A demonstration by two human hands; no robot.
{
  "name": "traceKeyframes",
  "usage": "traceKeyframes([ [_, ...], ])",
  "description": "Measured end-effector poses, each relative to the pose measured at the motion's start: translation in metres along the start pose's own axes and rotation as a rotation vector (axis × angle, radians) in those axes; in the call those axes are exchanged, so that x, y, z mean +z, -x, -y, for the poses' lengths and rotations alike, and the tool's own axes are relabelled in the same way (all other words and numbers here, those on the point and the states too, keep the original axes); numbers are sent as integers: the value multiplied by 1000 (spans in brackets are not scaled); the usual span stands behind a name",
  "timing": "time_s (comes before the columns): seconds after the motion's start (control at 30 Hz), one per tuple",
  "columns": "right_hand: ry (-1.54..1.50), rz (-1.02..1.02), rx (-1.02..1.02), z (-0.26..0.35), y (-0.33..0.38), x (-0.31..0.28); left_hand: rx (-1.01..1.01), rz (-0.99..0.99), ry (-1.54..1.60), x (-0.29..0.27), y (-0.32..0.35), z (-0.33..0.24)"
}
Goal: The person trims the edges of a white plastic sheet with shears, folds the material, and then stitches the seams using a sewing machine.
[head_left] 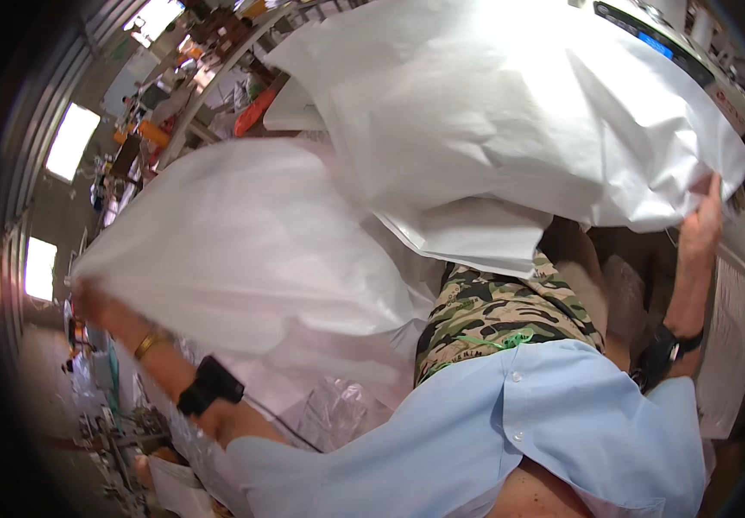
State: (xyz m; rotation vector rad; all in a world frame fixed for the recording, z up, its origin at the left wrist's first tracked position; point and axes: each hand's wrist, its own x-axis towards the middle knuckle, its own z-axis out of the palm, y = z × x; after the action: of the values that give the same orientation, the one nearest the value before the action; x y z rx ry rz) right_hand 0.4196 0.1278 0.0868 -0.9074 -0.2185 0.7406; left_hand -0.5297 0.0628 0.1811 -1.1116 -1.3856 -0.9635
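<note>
A large white sheet (441, 147) is spread wide in the air in front of me and fills most of the view. My left hand (88, 302) grips its far left edge, the arm stretched out with a gold bangle and a black wrist device. My right hand (707, 211) holds the sheet's right edge, raised high, with a black watch-like band on the wrist. Below the sheet lies a camouflage-patterned garment (493, 315) with a green plastic tie, and under it a light blue shirt (519, 423).
A machine with a dark panel (666, 39) stands at the upper right. Shelving with orange and mixed items (208, 69) runs along the upper left. Crinkled clear plastic wrap (338, 414) lies below the sheet. Bright windows (70, 142) show at the left.
</note>
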Motion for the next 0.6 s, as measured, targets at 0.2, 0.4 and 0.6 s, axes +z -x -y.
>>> traceKeyframes([
  [0.2, -85, 161, -68, -66, 32, 78, -80, 38, 379, -91, -84, -126],
  [0.4, -51, 359, -154, -126, 34, 164, -15, 246, 763, -132, -93, -283],
  [0.6, 388, 406, -862, -151, 24, 246, 92, 511, 1133, -152, -81, -416],
])
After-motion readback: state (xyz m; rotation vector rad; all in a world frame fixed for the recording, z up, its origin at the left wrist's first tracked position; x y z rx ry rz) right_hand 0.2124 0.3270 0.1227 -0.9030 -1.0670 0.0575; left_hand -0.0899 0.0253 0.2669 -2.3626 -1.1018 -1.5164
